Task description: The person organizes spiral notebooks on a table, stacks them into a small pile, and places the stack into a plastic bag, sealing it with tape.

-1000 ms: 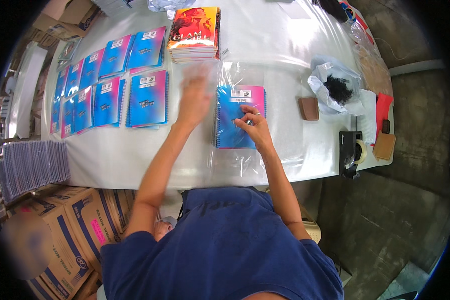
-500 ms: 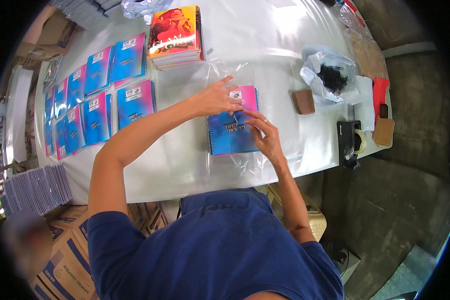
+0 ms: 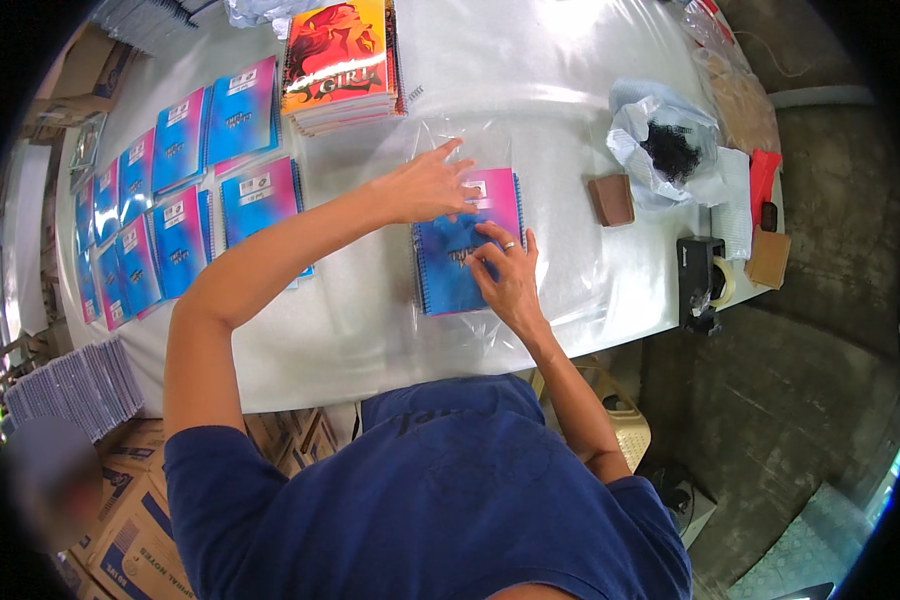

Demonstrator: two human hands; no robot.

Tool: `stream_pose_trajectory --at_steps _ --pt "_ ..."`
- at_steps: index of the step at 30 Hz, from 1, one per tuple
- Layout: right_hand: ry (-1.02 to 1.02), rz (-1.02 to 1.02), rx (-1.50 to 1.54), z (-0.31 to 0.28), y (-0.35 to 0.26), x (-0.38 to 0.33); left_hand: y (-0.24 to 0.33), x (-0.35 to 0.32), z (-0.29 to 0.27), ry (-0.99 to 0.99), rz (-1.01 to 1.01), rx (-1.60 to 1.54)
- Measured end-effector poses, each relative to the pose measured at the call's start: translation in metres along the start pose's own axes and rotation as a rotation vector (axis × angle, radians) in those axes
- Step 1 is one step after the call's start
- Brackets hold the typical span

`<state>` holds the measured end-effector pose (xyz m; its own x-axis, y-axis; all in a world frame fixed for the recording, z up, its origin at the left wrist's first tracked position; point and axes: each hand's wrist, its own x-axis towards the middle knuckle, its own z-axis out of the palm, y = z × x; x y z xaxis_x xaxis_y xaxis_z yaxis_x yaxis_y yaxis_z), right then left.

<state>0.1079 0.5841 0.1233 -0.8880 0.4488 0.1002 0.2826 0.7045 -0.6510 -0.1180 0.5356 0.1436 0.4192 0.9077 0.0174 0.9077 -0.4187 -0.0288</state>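
Note:
A blue and pink spiral notebook (image 3: 450, 270) lies on the white table (image 3: 570, 80) inside a clear plastic bag (image 3: 570, 290). My left hand (image 3: 432, 185) rests flat on the notebook's far end, fingers spread over the plastic. My right hand (image 3: 507, 275), with a ring on one finger, presses its fingertips on the middle of the cover. Neither hand lifts anything off the table.
A stack of red-orange notebooks (image 3: 342, 62) stands behind. Rows of blue-pink notebooks (image 3: 185, 190) cover the left side. To the right are a brown block (image 3: 612, 200), a bag of black pieces (image 3: 670, 150) and a tape dispenser (image 3: 703, 280). Cardboard boxes (image 3: 120, 530) sit below left.
My left hand came back from the far side of the table and settled on the notebook's top end. My right hand stayed on the cover.

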Motion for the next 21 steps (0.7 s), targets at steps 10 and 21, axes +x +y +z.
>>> stream_pose_trajectory --at_steps 10,21 --pt "-0.275 -0.26 -0.322 -0.031 0.04 0.011 0.002 0.0 0.009 0.164 0.01 0.05" --pt "-0.381 -0.264 -0.393 -0.035 0.03 0.015 0.006 0.004 0.034 0.32 -0.024 0.002"
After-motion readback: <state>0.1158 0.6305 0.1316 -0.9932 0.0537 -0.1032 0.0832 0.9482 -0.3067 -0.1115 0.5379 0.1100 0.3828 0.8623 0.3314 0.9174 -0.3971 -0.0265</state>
